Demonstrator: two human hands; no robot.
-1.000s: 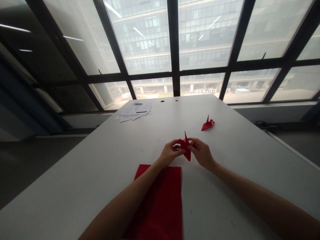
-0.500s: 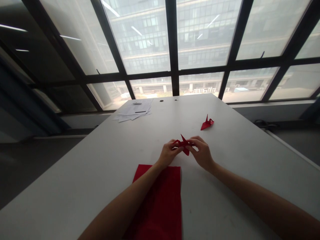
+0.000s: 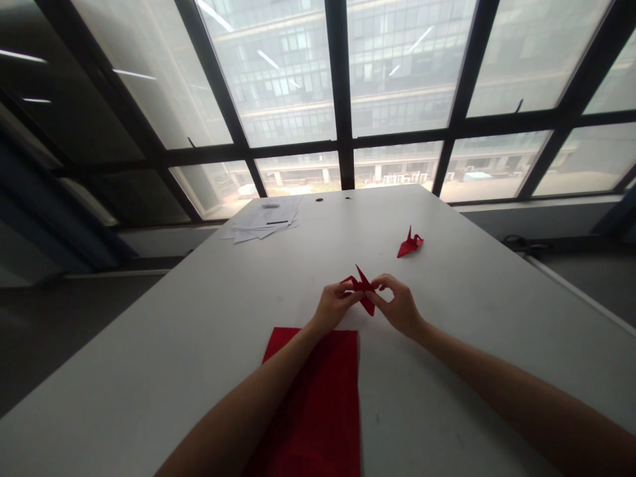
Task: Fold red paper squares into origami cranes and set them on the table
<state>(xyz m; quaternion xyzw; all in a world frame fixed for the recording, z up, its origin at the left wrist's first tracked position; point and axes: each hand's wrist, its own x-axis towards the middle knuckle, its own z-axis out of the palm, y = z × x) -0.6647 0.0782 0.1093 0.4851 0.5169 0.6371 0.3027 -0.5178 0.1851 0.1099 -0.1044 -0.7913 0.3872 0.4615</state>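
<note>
Between my two hands is a red origami crane (image 3: 366,302), its pointed tip standing up and one wing angled down toward me. My left hand (image 3: 334,306) pinches its left side, near the bent head. On the other side, the thumb and fingertips of my right hand (image 3: 397,303) grip its right edge, leaving a small gap between the curled fingers and the thumb. Farther back to the right, a second red origami crane (image 3: 410,245) rests on the table. Red paper (image 3: 328,397) lies flat beneath my left forearm, which hides part of it.
The white table (image 3: 199,351) stretches away to tall dark-framed windows (image 3: 345,132). Loose white papers (image 3: 263,222) with a dark pen-like stick on them are at the far left. Two small dark holes or spots show near the far edge.
My right hand's fingers have shifted slightly on the crane, and its near wing now points a little lower. The whole view has moved slightly.
</note>
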